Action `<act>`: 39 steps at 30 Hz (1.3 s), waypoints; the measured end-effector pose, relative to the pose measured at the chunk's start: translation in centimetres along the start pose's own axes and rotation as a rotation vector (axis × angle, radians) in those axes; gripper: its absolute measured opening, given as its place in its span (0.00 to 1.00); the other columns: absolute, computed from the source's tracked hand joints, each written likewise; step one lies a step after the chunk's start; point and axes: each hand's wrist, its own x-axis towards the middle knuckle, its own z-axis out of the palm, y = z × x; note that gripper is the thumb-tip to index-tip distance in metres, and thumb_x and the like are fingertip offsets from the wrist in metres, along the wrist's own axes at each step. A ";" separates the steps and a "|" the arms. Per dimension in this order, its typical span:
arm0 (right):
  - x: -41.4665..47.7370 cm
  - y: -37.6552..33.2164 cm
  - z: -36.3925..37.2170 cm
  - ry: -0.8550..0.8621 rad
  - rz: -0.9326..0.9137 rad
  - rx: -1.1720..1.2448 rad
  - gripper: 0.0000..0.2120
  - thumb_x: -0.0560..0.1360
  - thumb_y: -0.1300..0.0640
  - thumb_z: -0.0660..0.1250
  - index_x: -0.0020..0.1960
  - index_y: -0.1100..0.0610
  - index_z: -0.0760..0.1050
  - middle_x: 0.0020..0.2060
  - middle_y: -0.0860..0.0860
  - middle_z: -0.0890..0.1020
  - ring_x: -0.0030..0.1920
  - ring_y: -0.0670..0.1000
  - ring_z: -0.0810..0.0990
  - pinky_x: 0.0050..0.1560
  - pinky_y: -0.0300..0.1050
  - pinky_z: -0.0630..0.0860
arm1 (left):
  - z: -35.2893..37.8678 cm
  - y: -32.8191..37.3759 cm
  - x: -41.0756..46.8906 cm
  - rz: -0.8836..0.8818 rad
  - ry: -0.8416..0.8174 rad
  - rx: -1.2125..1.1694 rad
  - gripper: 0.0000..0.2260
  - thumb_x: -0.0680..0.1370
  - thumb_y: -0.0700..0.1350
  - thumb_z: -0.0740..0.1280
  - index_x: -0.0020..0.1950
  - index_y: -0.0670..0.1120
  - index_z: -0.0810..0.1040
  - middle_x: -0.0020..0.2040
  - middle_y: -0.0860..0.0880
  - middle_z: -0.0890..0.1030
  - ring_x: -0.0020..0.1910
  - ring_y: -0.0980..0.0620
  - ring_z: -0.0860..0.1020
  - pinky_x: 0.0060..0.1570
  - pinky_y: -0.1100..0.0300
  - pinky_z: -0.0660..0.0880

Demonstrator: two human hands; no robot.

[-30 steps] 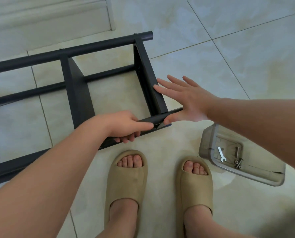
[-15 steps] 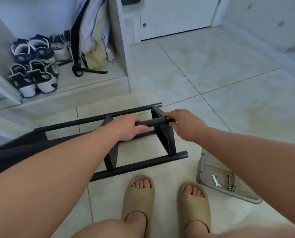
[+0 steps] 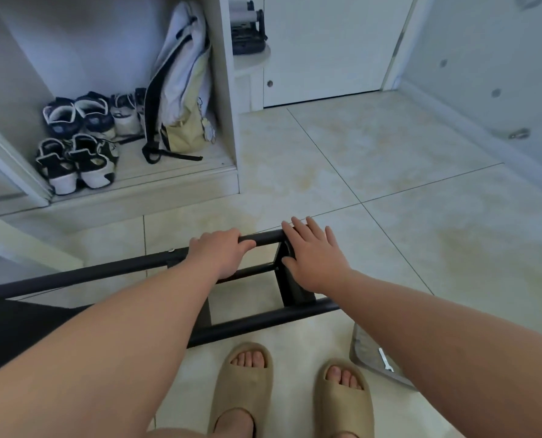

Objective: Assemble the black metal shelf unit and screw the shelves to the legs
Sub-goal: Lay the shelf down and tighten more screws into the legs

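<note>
1. On the pale tiled floor (image 3: pixel 389 172) at centre, the black metal tube shelf unit (image 3: pixel 263 324) lies on its side, running off toward 9 o'clock;
2. the left hand (image 3: pixel 222 254) curls round its upper tube, holding it;
3. the right hand (image 3: pixel 314 260), at its 3 o'clock, rests flat and straight-fingered on the unit's end;
4. at 5 o'clock, a clear plastic tray (image 3: pixel 363 350) holds a small silver spanner (image 3: pixel 385 360).

The left hand (image 3: pixel 220 252) grips the black metal shelf frame's (image 3: pixel 105 273) top tube. The right hand (image 3: pixel 314 259) rests flat, fingers spread, on its end.
</note>
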 end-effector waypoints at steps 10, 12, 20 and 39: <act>5.8 0.2 3.1 -0.036 0.082 0.054 0.34 0.82 0.33 0.45 0.82 0.44 0.37 0.81 0.44 0.36 0.81 0.52 0.33 0.78 0.64 0.38 | 1.7 -0.5 4.2 -0.099 0.172 0.022 0.21 0.84 0.61 0.48 0.63 0.50 0.72 0.60 0.47 0.76 0.60 0.43 0.71 0.62 0.47 0.64; 5.8 0.4 3.2 -0.047 0.077 0.054 0.34 0.82 0.33 0.44 0.82 0.44 0.37 0.81 0.44 0.36 0.80 0.51 0.33 0.77 0.64 0.37 | 2.2 -0.6 3.9 -0.092 0.190 0.021 0.21 0.84 0.60 0.48 0.66 0.51 0.71 0.64 0.47 0.75 0.64 0.44 0.70 0.67 0.47 0.61; 0.8 2.9 -0.2 -0.101 0.085 0.045 0.33 0.82 0.34 0.46 0.82 0.42 0.40 0.82 0.43 0.39 0.81 0.51 0.36 0.79 0.61 0.37 | 0.5 1.7 0.5 0.027 0.096 0.036 0.28 0.83 0.64 0.47 0.81 0.55 0.49 0.82 0.46 0.48 0.80 0.41 0.44 0.76 0.39 0.46; -12.2 17.4 2.3 -0.654 0.319 -0.092 0.24 0.85 0.49 0.54 0.81 0.47 0.59 0.74 0.54 0.71 0.72 0.58 0.70 0.69 0.54 0.70 | 5.6 19.4 -3.4 0.828 -0.005 0.213 0.19 0.83 0.53 0.57 0.72 0.49 0.67 0.76 0.47 0.65 0.74 0.46 0.61 0.66 0.51 0.67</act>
